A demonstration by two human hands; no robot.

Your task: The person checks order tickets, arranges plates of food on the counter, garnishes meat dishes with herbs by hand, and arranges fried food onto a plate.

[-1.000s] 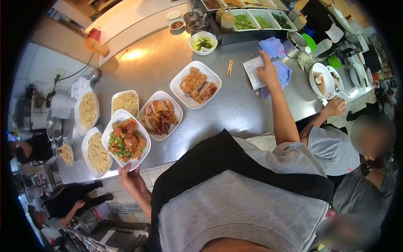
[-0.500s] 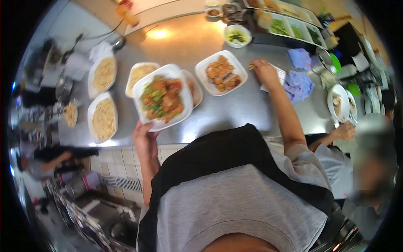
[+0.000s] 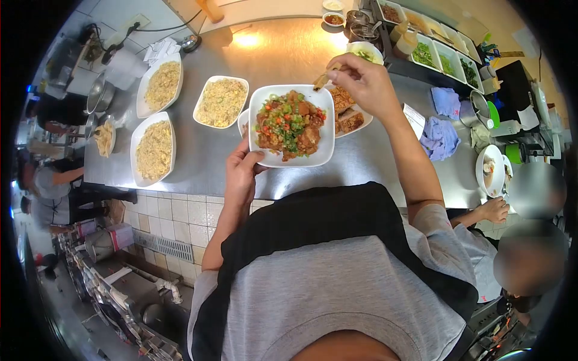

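Note:
My left hand (image 3: 242, 171) grips the near left rim of a square white plate (image 3: 265, 157), held above the steel counter. Browned meat pieces (image 3: 290, 127) with chopped scallion and red chili cover the plate. Above the plate's far right corner, my right hand (image 3: 365, 84) pinches a small tan folded piece (image 3: 323, 80) whose kind I cannot make out. Partly hidden behind the plate and right hand is a white dish of sliced fried cutlet (image 3: 349, 120). Left of the plate, another white dish (image 3: 243, 122) is mostly covered.
Several white dishes of fried rice (image 3: 221, 101) stand left on the counter (image 3: 211, 162). Topping trays (image 3: 424, 54) line the back right. Purple cloths (image 3: 441, 138) and a white slip (image 3: 414, 120) lie right. Used bowls (image 3: 490, 171) sit near a co-worker's hand (image 3: 495, 209).
My left hand has carried the meat plate rightward, uncovering a dish of fried rice. My right hand has moved left from beside the white slip to the plate's corner with the tan piece.

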